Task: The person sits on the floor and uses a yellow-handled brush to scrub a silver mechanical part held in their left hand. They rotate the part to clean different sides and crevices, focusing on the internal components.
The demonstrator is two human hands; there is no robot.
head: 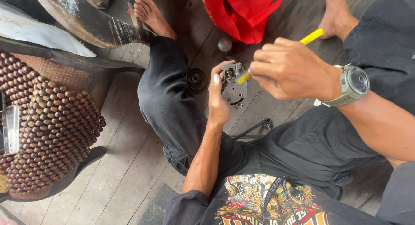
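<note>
Nearest to you is your own lap: a black shirt (268, 203) with a bright orange and yellow print, and black trousers (173, 108) over legs spread wide on the wooden plank floor (121, 164).

Your left hand (219, 102) rises from between your knees with its fingers curled shut around a small grey metal mechanism (233, 89), gripping it from its left side and holding it upright, clear of the floor. Your right hand (289, 69), with a grey-green watch (353, 83) on its wrist, is closed in a pinch on a thin yellow tool (312, 36). The tool slants down to the left, and its lower tip touches the upper part of the mechanism; the other end sticks out past your knuckles.

Just beside the mechanism, on the floor by your left leg, lies a dark round disc-shaped part (196, 78). A little farther on sits a small grey ball (225, 44), and beyond it a red cloth bag (242, 11).

Your bare left foot (151, 13) and right foot (337, 15) rest on the planks at the far end of the scene. Off to your left stands a dark wooden chair (99, 74) covered with a brown beaded seat mat (47, 121), well apart from both hands.
</note>
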